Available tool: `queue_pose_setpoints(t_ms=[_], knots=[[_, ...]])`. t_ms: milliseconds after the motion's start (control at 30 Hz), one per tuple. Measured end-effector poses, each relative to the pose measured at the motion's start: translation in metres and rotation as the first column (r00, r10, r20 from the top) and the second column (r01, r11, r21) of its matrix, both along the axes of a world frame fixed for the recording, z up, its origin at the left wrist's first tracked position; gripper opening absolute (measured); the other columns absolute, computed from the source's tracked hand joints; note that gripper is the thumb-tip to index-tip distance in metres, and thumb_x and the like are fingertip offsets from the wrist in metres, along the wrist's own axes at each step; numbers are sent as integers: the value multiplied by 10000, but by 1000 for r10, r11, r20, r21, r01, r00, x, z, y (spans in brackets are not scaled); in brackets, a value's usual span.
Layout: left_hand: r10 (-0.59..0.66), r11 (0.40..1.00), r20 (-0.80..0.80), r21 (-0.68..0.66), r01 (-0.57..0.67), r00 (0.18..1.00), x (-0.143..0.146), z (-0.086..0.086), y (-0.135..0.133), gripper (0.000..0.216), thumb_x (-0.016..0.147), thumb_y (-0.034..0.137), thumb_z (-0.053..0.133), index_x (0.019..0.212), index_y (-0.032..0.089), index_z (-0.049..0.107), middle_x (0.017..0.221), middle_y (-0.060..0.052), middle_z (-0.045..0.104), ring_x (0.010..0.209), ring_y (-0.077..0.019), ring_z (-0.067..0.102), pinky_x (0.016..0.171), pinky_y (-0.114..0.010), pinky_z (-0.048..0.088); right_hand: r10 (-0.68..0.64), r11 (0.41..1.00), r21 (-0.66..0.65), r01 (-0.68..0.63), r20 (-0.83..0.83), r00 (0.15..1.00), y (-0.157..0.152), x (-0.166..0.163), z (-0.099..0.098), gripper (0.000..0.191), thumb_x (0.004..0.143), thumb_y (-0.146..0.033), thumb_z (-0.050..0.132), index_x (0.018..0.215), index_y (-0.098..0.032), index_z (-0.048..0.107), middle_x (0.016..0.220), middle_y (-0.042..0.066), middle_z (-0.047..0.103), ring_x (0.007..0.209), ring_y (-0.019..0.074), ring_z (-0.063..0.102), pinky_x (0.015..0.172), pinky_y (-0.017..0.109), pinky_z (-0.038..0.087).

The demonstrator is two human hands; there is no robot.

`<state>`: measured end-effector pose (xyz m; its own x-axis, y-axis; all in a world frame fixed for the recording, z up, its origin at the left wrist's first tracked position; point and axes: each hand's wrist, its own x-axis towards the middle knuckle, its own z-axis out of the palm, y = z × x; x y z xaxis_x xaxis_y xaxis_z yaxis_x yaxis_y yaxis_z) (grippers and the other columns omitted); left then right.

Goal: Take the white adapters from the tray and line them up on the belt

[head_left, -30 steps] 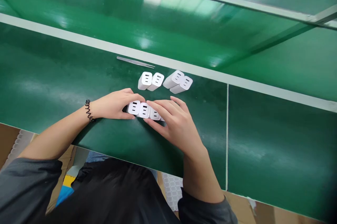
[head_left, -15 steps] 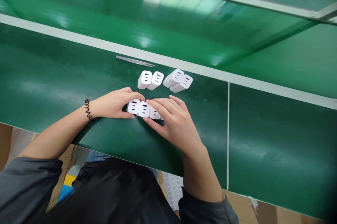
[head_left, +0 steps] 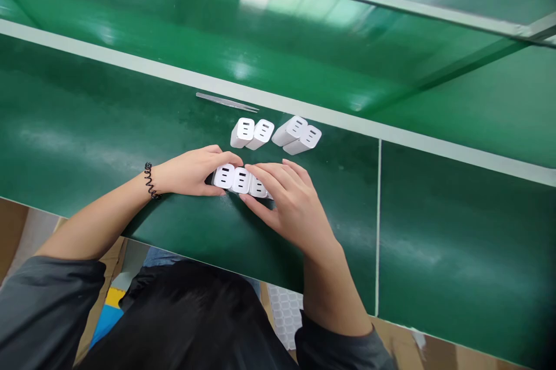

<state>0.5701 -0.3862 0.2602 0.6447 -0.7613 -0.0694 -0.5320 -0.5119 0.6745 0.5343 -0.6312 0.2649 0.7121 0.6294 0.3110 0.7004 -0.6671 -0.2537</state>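
A row of white charger blocks [head_left: 241,180] stands on the green table in front of me, their port faces turned up. My left hand [head_left: 195,172] wraps the left end of the row, thumb on the near side and fingers on the far side. From the right, my right hand [head_left: 286,196] closes around the other blocks and covers that end, so how many stand there is hidden. Behind them, one pair of white chargers [head_left: 245,132] leans together, and a second pair of chargers [head_left: 297,134] stands to its right.
Metal tweezers [head_left: 226,102] lie behind the chargers, near the pale strip [head_left: 174,73] along the table's back. A green panel [head_left: 195,22] rises beyond it. To the right, a light seam [head_left: 379,225] crosses the green tabletop [head_left: 456,231].
The whole view has shifted slightly, so everything sits a little further right. Both hands keep the same grip on the row of chargers.
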Motion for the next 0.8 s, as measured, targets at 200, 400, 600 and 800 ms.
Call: queue_pose_setpoints(t_ms=[200, 400, 600, 800], knots=[[7, 1000, -11, 28, -6, 1000, 1, 0, -1, 528, 863, 310, 689, 1324, 179, 467, 1303, -92, 603, 1118, -238, 536, 886, -309, 441, 2, 1000, -9, -2, 19, 1000, 0, -1, 0, 378, 961, -339, 601, 1290, -163, 540, 1158, 97, 715, 1041, 240, 671, 1064, 450, 408], [7, 1000, -14, 31, -7, 1000, 1, 0, -1, 525, 868, 328, 681, 1325, 177, 473, 1306, -97, 601, 1128, -242, 535, 890, -317, 446, -2, 1000, -7, 2, 21, 1000, -1, -1, -1, 394, 959, -354, 605, 1301, -172, 531, 1170, 92, 712, 1041, 239, 670, 1059, 454, 411], [4, 999, -2, 32, -4, 1000, 1, -1, 0, 515, 870, 348, 669, 1321, 184, 482, 1289, -102, 612, 1127, -249, 542, 885, -327, 454, 7, 1000, -11, -7, -19, 1000, -2, 0, 2, 446, 954, -373, 607, 1345, -187, 501, 1181, 98, 706, 1070, 249, 664, 1076, 465, 397], [4, 1000, 7, 20, -4, 1000, 1, 0, 0, 521, 867, 326, 683, 1325, 174, 486, 1281, -105, 617, 1129, -245, 544, 885, -324, 460, 9, 1000, -14, -10, -64, 998, -4, 0, 3, 525, 948, -389, 609, 1419, -220, 450, 1236, 98, 687, 1119, 264, 648, 1089, 489, 387]])
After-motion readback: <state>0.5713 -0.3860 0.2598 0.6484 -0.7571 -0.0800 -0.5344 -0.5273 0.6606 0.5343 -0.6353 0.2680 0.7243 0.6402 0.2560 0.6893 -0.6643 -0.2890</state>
